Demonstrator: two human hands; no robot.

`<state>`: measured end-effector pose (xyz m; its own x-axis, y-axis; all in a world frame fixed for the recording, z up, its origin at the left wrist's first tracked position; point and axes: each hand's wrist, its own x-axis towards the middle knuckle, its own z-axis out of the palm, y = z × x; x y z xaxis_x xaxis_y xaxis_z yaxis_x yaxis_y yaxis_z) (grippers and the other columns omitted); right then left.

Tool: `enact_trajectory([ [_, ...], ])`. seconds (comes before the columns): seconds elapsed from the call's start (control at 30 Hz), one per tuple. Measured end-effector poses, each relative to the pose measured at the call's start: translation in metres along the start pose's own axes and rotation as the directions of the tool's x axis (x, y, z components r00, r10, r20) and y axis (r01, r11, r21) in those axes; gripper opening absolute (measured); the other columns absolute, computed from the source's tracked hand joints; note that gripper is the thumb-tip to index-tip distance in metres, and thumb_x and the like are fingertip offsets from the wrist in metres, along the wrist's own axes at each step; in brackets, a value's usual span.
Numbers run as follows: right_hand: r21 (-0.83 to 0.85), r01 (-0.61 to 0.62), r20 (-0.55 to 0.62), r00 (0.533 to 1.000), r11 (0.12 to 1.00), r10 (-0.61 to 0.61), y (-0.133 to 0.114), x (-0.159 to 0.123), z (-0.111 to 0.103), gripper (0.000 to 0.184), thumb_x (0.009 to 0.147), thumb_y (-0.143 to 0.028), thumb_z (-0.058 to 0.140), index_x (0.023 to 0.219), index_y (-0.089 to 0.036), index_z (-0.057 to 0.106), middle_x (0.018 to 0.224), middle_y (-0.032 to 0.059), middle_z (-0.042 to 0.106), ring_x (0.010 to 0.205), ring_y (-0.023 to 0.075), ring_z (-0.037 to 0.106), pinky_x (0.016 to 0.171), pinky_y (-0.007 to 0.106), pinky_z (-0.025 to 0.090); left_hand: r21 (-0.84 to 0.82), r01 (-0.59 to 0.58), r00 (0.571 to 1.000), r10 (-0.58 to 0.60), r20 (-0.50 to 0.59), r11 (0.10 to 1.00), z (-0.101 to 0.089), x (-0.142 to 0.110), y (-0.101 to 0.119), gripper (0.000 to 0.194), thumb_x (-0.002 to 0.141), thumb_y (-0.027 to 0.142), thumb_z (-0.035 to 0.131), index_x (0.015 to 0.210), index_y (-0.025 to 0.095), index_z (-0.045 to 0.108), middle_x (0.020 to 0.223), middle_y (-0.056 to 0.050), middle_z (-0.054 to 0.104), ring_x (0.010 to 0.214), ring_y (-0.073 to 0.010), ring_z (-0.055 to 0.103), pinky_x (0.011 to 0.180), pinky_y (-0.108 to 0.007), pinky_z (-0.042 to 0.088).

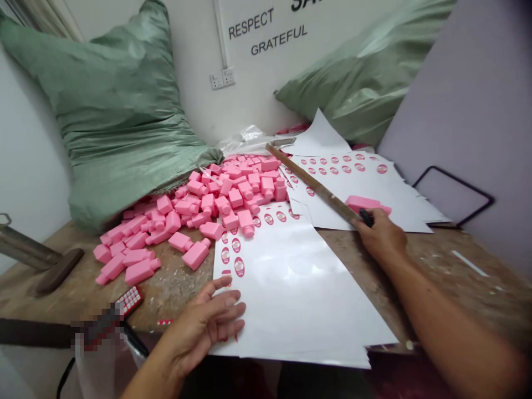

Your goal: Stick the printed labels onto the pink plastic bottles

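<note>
My left hand [208,321] rests over the left edge of the near white sticker sheet [291,288], its fingers apart and nothing in them. Printed pink oval stickers [239,266] run along that sheet's left and far edges; the rest of its face is plain. My right hand [384,235] is closed at the near end of a long, flat wooden-looking strip [311,183]. A small black object [366,217] shows at its fingers; its kind is unclear. Just behind that hand, a pink bottle [361,203] lies on the farther sticker sheets [399,205].
A heap of pink bottles [208,202] spreads over the table's [170,282] left and middle. Green sacks [116,100] stand behind. A red calculator [130,300] lies at the front left, a metal post [29,246] farther left, and a black wire frame [461,180] at right.
</note>
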<state>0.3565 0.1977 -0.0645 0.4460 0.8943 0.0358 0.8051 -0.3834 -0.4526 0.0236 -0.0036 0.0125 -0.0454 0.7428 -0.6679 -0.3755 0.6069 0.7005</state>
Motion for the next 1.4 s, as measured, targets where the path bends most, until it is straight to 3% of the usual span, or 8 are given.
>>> enact_trajectory([
  [0.27,0.023,0.032,0.004,0.999,0.999,-0.032,0.005,0.001,0.001,0.034,0.095,-0.039,0.055,0.121,-0.017,0.057,0.111,0.0075,0.062,0.094,0.0196,0.063,0.082,0.040,0.053,0.068,-0.170,0.980,0.176,-0.090,0.983,0.009,0.002,-0.004,0.062,0.070,0.028,0.078,0.126,0.022,0.051,0.136,-0.014,0.052,0.130,-0.0266,0.048,0.097,-0.034,0.046],
  [0.57,0.044,0.061,-0.010,0.998,0.997,-0.061,0.008,0.003,0.004,0.033,0.094,-0.041,0.055,0.116,-0.017,0.058,0.101,0.0056,0.063,0.084,0.0176,0.061,0.076,0.036,0.050,-0.237,0.017,1.000,-0.022,-0.016,0.971,0.012,0.017,0.007,0.044,0.082,0.006,0.060,0.122,0.015,0.046,0.107,-0.014,0.069,0.091,-0.0188,0.070,0.078,-0.028,0.054],
  [0.77,0.050,0.106,-0.080,0.992,0.993,-0.101,0.013,0.008,0.011,0.032,0.088,-0.039,0.054,0.112,-0.020,0.063,0.087,0.0073,0.069,0.077,0.0244,0.062,0.061,0.030,0.037,-0.105,0.002,0.994,0.009,0.106,0.994,0.047,0.041,-0.001,0.038,0.086,0.024,0.062,0.121,0.010,0.055,0.102,-0.015,0.072,0.082,-0.0207,0.071,0.070,-0.030,0.055],
  [0.87,0.051,0.130,-0.095,0.988,0.990,-0.125,0.015,0.009,0.013,0.033,0.088,-0.043,0.051,0.107,-0.020,0.066,0.083,0.0075,0.069,0.074,0.0249,0.062,0.058,0.030,0.034,-0.074,-0.011,0.995,0.018,0.094,0.997,0.067,0.045,0.002,0.042,0.083,0.012,0.060,0.125,0.005,0.053,0.095,-0.017,0.074,0.081,-0.0239,0.072,0.075,-0.034,0.057],
  [1.03,0.068,0.153,-0.070,0.986,0.986,-0.149,0.018,0.012,0.013,0.031,0.093,-0.042,0.051,0.106,-0.018,0.065,0.089,0.0068,0.068,0.078,0.0213,0.062,0.064,0.031,0.043,-0.021,-0.027,0.996,0.029,0.083,0.999,0.056,0.021,0.059,0.031,0.082,0.005,0.058,0.113,0.002,0.060,0.077,-0.014,0.073,0.063,-0.0204,0.070,0.059,-0.029,0.058],
  [1.2,0.103,0.164,-0.008,0.986,0.981,-0.164,0.014,0.013,0.012,0.030,0.095,-0.040,0.057,0.112,-0.015,0.061,0.106,0.0062,0.064,0.090,0.0182,0.063,0.080,0.039,0.053,-0.135,-0.277,0.954,0.289,0.078,0.951,0.040,-0.002,0.152,0.028,0.095,0.009,0.037,0.110,0.008,0.061,0.061,-0.002,0.066,0.041,-0.0036,0.054,0.039,-0.008,0.043],
  [1.3,0.145,0.174,0.014,0.984,0.974,-0.178,0.012,0.013,0.013,0.029,0.094,-0.036,0.059,0.113,-0.016,0.061,0.112,0.0074,0.063,0.095,0.0196,0.062,0.083,0.040,0.053,-0.169,-0.440,0.851,0.469,0.236,0.882,0.054,-0.010,0.192,0.037,0.101,0.017,0.025,0.117,0.007,0.056,0.061,0.001,0.065,0.044,-0.0004,0.054,0.041,-0.004,0.040],
  [1.4,0.227,0.151,-0.011,0.988,0.962,-0.153,0.014,0.017,0.013,0.029,0.094,-0.036,0.059,0.115,-0.016,0.061,0.114,0.0077,0.062,0.097,0.0199,0.062,0.083,0.040,0.054,-0.151,-0.600,0.736,0.616,0.281,0.786,0.084,-0.018,0.212,0.033,0.098,0.009,0.033,0.127,0.004,0.049,0.067,0.004,0.068,0.055,-0.0007,0.060,0.053,-0.006,0.046],
])
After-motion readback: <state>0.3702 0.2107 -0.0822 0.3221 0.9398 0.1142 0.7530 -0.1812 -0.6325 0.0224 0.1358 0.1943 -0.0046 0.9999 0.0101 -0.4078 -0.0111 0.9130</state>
